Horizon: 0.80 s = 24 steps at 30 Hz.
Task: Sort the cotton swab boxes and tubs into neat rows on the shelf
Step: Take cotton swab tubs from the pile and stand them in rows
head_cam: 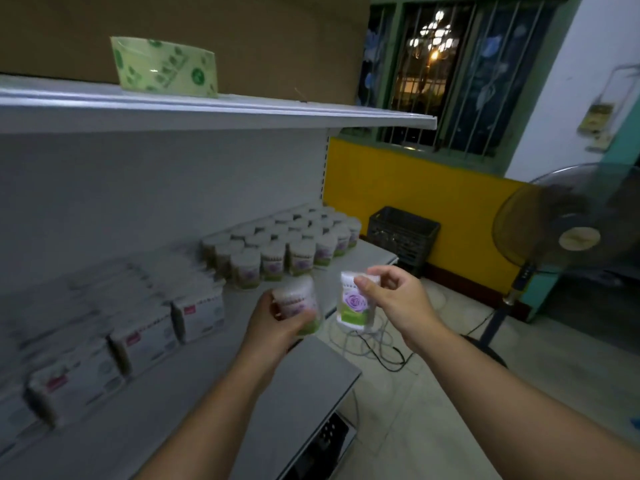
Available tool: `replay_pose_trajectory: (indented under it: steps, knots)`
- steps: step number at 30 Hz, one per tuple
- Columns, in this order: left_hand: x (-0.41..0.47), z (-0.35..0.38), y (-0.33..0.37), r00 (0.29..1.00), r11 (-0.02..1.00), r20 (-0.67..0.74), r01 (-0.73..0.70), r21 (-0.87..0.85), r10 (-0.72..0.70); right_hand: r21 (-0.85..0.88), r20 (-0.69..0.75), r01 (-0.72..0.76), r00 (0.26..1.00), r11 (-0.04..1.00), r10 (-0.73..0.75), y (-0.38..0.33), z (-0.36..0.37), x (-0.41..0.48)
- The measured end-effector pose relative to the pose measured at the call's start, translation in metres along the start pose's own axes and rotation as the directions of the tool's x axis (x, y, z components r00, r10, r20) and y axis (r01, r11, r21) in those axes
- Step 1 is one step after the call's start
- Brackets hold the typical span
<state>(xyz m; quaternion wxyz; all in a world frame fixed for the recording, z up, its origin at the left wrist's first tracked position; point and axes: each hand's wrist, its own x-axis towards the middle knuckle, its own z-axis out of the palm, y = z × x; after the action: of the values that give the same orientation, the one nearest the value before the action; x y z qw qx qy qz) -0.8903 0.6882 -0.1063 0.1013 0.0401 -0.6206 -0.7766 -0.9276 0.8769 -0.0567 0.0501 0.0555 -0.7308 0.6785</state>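
Left hand point(277, 327) grips one clear round cotton swab tub point(298, 304), tilted, over grey shelf point(207, 393); right hand point(398, 301) pinches second tub point(354, 306), purple rose label, writing unreadable.

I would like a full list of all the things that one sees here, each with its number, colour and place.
shelved tubs: many, white with purple-and-green labels, rows at right of lower shelf
cotton swab boxes: many, white with red marks, rows at its left
left tub: one, same label, tilted, in left hand
right tub: one, same label, in right hand
tape roll: one, green print, on upper shelf
crate: one, black, floor by yellow wall
fan: one, dark, floor at right
cables: several, white and black, floor below the hands
left hand: one, grips left tub
right hand: one, fingers pinch right tub's top
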Motion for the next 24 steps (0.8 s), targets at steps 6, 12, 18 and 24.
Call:
replay_pose_trajectory:
  steps: [6,12,18,24]
  knots:
    - [0.037,-0.008,-0.024,0.95,0.966,-0.292,-0.034,0.255,0.111,-0.224,0.088,0.092,0.993,0.97,-0.074,0.041,0.039,0.055]
    - [0.068,-0.003,-0.032,0.844,0.918,-0.482,-0.032,0.395,0.237,-0.457,0.398,0.538,0.836,0.708,-0.378,0.074,0.067,0.097]
    - [0.084,0.004,-0.04,0.812,0.902,-0.5,-0.073,0.425,0.301,-0.453,0.576,0.836,0.54,0.31,-0.614,0.069,0.078,0.14]
    - [0.09,0.003,-0.047,0.837,0.869,-0.485,0.022,0.494,0.254,-0.37,0.653,0.881,0.472,0.295,-0.592,0.071,0.084,0.163]
